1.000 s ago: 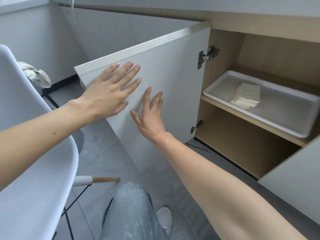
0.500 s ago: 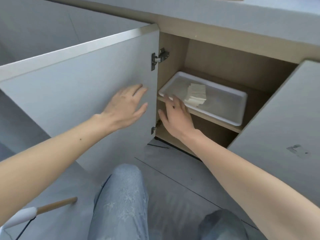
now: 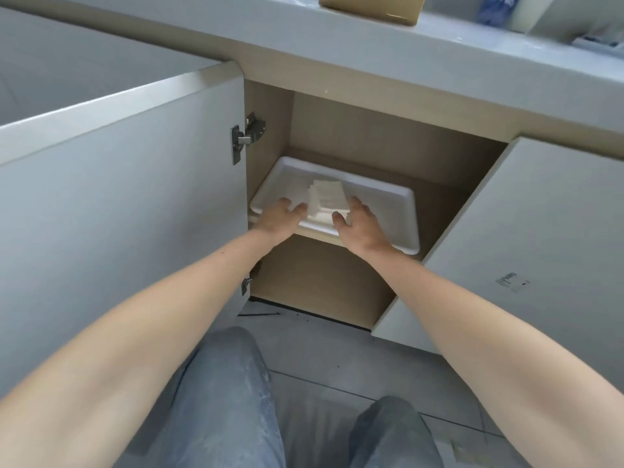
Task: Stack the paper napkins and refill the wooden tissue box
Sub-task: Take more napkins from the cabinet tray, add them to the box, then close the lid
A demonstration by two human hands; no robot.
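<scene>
A loose pile of white paper napkins (image 3: pixel 327 196) lies in a white plastic tray (image 3: pixel 388 204) on the middle shelf of an open cabinet. My left hand (image 3: pixel 277 220) reaches over the tray's front rim, fingers spread, its tips at the left edge of the pile. My right hand (image 3: pixel 362 224) reaches in from the front right, fingers apart, its tips at the pile's right edge. Neither hand has closed on the napkins. No wooden tissue box shows itself with certainty; a tan box (image 3: pixel 371 6) stands on the counter above.
The left cabinet door (image 3: pixel 128 197) stands wide open beside my left arm. The right door (image 3: pixel 526 238) is also open beside my right arm. A grey countertop (image 3: pixel 371 59) overhangs the cabinet. My knees in jeans (image 3: pixel 223 400) are below, on a grey tiled floor.
Both hands left the left door and reached into the cabinet to the tray, one at each side of the napkin pile. The view swung right and upward toward the counter.
</scene>
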